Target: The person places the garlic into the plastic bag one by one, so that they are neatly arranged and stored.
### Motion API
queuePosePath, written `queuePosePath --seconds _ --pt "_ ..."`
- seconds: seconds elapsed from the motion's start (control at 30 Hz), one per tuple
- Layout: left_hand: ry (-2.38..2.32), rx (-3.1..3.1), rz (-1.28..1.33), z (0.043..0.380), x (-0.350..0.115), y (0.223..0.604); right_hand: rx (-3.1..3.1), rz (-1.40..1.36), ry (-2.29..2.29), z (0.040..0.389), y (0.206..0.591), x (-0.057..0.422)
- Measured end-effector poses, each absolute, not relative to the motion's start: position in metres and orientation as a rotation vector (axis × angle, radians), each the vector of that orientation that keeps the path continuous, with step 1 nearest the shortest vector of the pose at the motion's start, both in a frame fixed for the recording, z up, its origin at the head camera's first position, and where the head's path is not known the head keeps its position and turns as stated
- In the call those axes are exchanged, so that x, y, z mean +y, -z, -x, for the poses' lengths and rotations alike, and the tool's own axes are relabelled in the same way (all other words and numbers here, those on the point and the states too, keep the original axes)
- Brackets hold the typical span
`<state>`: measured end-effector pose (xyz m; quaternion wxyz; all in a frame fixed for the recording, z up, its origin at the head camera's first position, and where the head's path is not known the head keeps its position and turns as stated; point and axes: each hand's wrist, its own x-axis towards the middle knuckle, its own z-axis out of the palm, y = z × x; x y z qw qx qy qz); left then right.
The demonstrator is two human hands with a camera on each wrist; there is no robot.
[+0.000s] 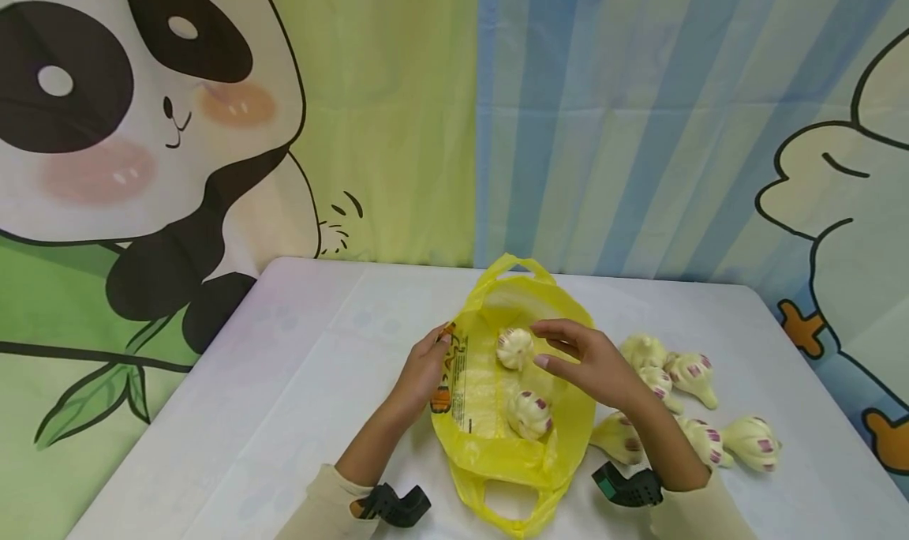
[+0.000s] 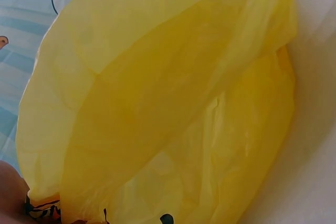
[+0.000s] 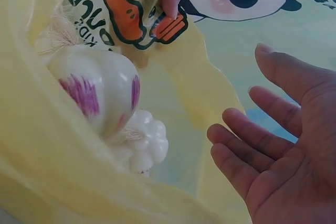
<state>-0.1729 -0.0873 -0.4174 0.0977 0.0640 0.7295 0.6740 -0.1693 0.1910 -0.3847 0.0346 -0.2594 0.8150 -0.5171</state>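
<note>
Yellow bag [image 1: 490, 451] is holding two garlic bulbs [image 1: 529, 414]; the left hand [image 1: 424, 370] is gripping its rim, the right hand [image 1: 598, 362] is hovering at its mouth, fingers parted

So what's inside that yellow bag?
Two garlic bulbs show inside the yellow bag. The right hand covers part of its interior; whatever's behind the hand can't be seen.

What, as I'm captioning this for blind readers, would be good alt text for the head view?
A left hand holds the edge of a yellow bag with two garlic bulbs inside, while the empty right hand hovers over its opening. More bulbs lie to the right on a white table; a cartoon panda decorates the backdrop.
</note>
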Motion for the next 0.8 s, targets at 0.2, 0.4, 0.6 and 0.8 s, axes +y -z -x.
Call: queuePosePath --seconds 0.2,0.4,0.6,0.8 --pt "-1.994 2.166 -0.18 0.172 -0.088 0.418 2.49 0.821 1.6 0.155 0.383 0.2" --pt "-1.991 2.142 -0.183 0.173 -0.088 0.418 2.525 0.841 1.599 0.146 0.385 0.214" --pt "-2.003 2.127 -0.182 0.173 -0.086 0.416 2.521 0.842 1.637 0.138 0.386 0.225" --pt "-2.0 2.13 -0.187 0.173 -0.087 0.418 2.505 0.857 1.709 0.127 0.391 0.236"
